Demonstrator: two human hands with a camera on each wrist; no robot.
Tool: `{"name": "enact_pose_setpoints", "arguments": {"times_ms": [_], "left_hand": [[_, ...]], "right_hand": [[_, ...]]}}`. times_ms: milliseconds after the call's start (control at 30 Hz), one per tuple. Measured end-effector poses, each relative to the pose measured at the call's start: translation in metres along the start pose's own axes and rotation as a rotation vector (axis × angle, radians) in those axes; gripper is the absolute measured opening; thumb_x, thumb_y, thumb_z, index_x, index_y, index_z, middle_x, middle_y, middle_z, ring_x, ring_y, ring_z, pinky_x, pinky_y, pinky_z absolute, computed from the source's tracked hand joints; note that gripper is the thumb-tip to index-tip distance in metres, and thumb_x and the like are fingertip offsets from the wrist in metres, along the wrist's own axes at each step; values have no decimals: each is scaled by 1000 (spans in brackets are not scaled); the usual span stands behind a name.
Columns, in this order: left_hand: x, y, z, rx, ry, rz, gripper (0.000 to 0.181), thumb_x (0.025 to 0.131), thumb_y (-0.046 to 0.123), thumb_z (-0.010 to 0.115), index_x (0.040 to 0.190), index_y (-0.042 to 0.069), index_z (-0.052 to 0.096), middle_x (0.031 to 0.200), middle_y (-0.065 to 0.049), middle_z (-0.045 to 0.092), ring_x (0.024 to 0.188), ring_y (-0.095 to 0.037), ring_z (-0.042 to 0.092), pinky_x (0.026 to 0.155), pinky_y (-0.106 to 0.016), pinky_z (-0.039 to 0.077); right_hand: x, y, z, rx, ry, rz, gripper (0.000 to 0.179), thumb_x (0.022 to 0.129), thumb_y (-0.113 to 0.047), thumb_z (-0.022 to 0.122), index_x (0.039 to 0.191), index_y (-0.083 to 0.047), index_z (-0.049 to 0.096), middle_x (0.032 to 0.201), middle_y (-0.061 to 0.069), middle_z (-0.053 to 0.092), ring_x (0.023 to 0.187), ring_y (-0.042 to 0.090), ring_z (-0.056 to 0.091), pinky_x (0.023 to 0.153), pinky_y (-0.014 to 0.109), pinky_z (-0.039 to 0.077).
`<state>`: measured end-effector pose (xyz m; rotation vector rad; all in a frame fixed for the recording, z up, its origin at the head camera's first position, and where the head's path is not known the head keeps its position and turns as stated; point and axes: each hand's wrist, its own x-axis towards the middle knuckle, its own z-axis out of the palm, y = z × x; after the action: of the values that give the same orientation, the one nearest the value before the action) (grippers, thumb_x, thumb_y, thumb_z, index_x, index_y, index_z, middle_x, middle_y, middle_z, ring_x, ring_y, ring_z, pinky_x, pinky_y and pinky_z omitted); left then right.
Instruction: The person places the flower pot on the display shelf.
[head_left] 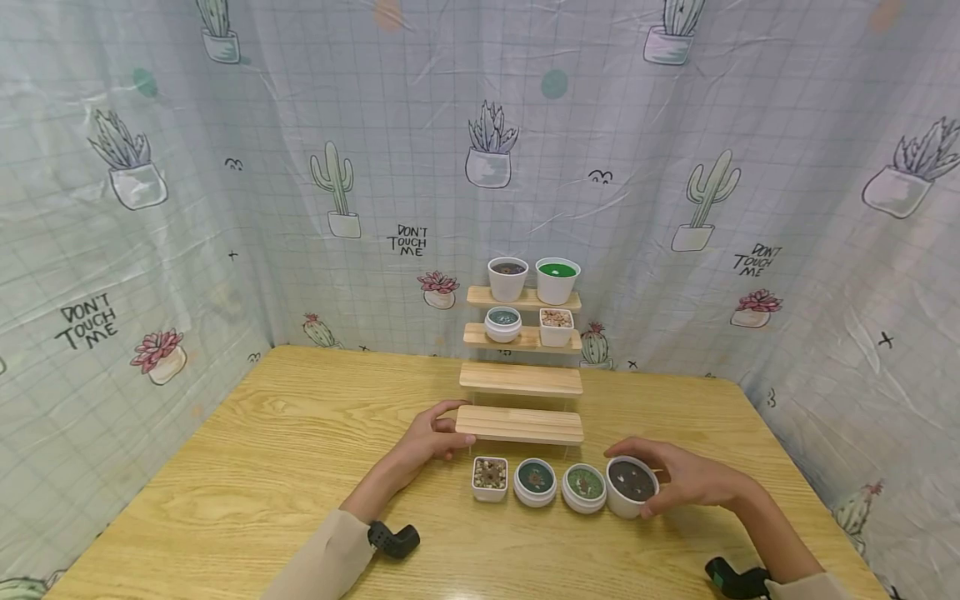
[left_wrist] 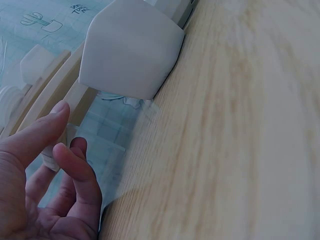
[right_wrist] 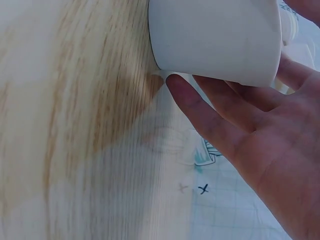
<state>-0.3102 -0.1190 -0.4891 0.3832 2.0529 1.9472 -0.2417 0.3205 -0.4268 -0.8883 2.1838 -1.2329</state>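
Observation:
My left hand (head_left: 426,437) holds the left end of the lowest board of a stepped wooden stand (head_left: 519,423), thumb at the front edge. In the left wrist view its other fingers curl behind and under the board. On the right, my right hand (head_left: 686,477) grips a round white pot (head_left: 621,505) with a dark filling, thumb at the near side and fingers at the far side. The pot stands on the table at the right end of a row. That row also has a square pebble pot (head_left: 490,475), a dark-green round pot (head_left: 535,479) and a light-green round pot (head_left: 584,485).
The top board bears a dark-filled pot (head_left: 507,283) and a green-topped pot (head_left: 557,283). One board lower are a blue-green round pot (head_left: 502,323) and a square pot with pale pebbles (head_left: 556,329). A printed curtain (head_left: 420,158) hangs behind the wooden table (head_left: 315,417).

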Motion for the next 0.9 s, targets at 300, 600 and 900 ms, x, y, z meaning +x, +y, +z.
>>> {"name": "enact_pose_setpoints", "arguments": {"times_ms": [300,600,900], "left_hand": [[-1,2,1,3,3,4,75,87,16,84,152,15,48,86,1,69,73,-11,57,62,-25,49],[-2,1,0,0,-8,3,74,87,17,83,152,15,48,85,1,68,73,-11,57,62,-25,49],[-1,3,1,0,0,0,75,87,17,84,153,16,48,83,1,67,71,-11,56,62,-25,48]], "right_hand": [[2,0,1,-6,4,11,77,84,-6,81,150,1,43,149,35,43,121,6,57,93,26,50],[2,1,2,21,-7,20,78,84,-6,80,151,3,41,150,36,40,123,3,54,96,23,48],[1,2,2,33,-26,27,81,85,-5,80,152,5,37,153,35,36,125,1,53,98,21,46]]}}
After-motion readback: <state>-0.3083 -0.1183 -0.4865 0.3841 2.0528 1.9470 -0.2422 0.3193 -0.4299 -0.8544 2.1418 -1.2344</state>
